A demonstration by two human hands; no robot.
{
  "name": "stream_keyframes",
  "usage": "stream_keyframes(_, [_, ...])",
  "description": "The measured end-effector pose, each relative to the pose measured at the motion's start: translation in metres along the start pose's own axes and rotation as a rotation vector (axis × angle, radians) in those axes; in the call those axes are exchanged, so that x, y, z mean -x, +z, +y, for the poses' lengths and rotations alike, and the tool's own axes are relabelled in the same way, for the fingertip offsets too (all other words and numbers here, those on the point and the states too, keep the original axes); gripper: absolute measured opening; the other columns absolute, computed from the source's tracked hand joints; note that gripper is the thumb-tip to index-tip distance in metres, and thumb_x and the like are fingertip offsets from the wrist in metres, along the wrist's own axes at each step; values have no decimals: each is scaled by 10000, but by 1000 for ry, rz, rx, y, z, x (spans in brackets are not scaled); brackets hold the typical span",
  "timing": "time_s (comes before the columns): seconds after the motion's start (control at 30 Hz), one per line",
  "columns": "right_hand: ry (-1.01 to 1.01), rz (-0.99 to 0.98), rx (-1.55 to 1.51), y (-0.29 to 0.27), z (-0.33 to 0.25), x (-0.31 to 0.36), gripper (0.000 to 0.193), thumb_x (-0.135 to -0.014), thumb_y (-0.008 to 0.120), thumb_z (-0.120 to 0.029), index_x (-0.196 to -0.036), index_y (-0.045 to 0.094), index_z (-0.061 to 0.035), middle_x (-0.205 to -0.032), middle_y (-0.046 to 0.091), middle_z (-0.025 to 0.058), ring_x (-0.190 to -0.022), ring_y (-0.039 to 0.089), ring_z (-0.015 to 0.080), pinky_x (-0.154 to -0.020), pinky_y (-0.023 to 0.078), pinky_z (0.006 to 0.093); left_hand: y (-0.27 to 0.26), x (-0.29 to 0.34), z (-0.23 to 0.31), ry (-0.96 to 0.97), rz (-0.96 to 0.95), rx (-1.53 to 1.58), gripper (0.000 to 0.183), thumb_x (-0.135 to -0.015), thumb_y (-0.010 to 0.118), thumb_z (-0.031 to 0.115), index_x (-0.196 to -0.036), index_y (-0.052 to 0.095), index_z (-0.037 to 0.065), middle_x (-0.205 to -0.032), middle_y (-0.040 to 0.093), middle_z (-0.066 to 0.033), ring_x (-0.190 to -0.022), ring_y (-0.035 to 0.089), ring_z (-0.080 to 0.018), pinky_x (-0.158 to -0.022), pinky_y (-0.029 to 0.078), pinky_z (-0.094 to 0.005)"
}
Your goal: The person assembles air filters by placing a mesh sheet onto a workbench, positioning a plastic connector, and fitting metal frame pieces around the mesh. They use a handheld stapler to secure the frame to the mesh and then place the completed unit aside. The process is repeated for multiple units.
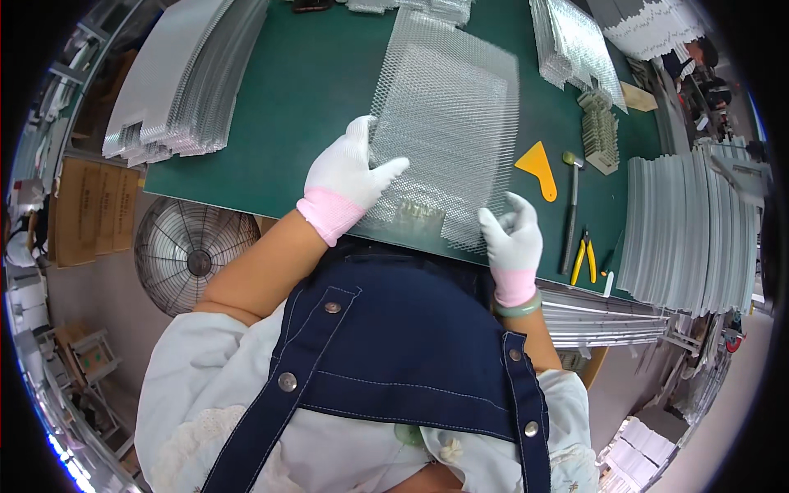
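Observation:
A silvery, see-through mesh sheet (448, 123) lies on the green table in front of me, its near edge close to the table's front. At its near end is a rectangular patch (419, 218) with pale yellowish bits in it; I cannot tell what they are. My left hand (349, 168), in a white glove with a pink cuff, is open at the sheet's left edge, thumb stretched over the mesh. Beside the near right corner, my right hand (514, 234), gloved alike, has its thumb and fingers apart and holds nothing.
Stacked silvery panels (185, 90) lie at the left, more panels (575, 41) at the far right. A yellow scraper (538, 171), a hammer (571, 209), yellow-handled pliers (584, 256) and a ridged block (600, 131) lie right. Upright grey panels (690, 234) flank the table; a fan (197, 261) stands left.

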State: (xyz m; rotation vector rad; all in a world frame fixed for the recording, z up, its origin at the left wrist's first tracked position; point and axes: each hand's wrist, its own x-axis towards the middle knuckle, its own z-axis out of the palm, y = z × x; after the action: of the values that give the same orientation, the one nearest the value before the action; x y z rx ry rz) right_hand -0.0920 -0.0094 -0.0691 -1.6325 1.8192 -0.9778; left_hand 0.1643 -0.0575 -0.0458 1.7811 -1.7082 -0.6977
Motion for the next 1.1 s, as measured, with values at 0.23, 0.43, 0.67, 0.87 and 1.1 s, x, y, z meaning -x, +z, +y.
stream_keyframes(0.23, [67,-40,184,19,9,-2,512,-835,762,-258,-1199,567,44,-619,564,35,-559,587,156,-567,484,310,30,-11,-26,9,-83,-156,882,-845,693,485,-1448,343,-55,-1089,650,-264,-990,655,-381,-857,526,-426])
stream_keyframes(0.43, [61,-92,309,23,22,-11,504,-854,738,-299,-1197,568,29,-674,607,74,-644,636,245,-634,512,373,39,-21,-29,-56,-172,-301,893,-859,626,593,-1423,356,-45,-992,673,-243,-914,669,-377,-769,546,-442])
stream_keyframes(0.67, [115,-153,403,24,18,-16,505,-871,716,-329,-1204,558,16,-727,635,101,-705,654,291,-670,515,395,37,-35,-24,-143,-273,-368,833,-880,589,608,-1353,415,-54,-931,683,-218,-885,680,-368,-735,550,-444])
stream_keyframes(0.87, [118,-158,402,25,18,-17,509,-880,702,-351,-1209,551,7,-745,638,117,-724,654,310,-681,515,410,37,-32,-25,-125,-257,-359,836,-884,585,604,-1378,410,-47,-1003,676,-224,-948,672,-353,-783,541,-444])
stream_keyframes(1.1, [131,-145,459,24,20,-20,523,-866,718,-370,-1207,562,-5,-868,661,161,-813,663,328,-735,523,424,41,-28,-22,-147,-170,-436,848,-867,610,600,-1417,394,-8,-1049,657,-228,-987,659,-352,-835,533,-449])
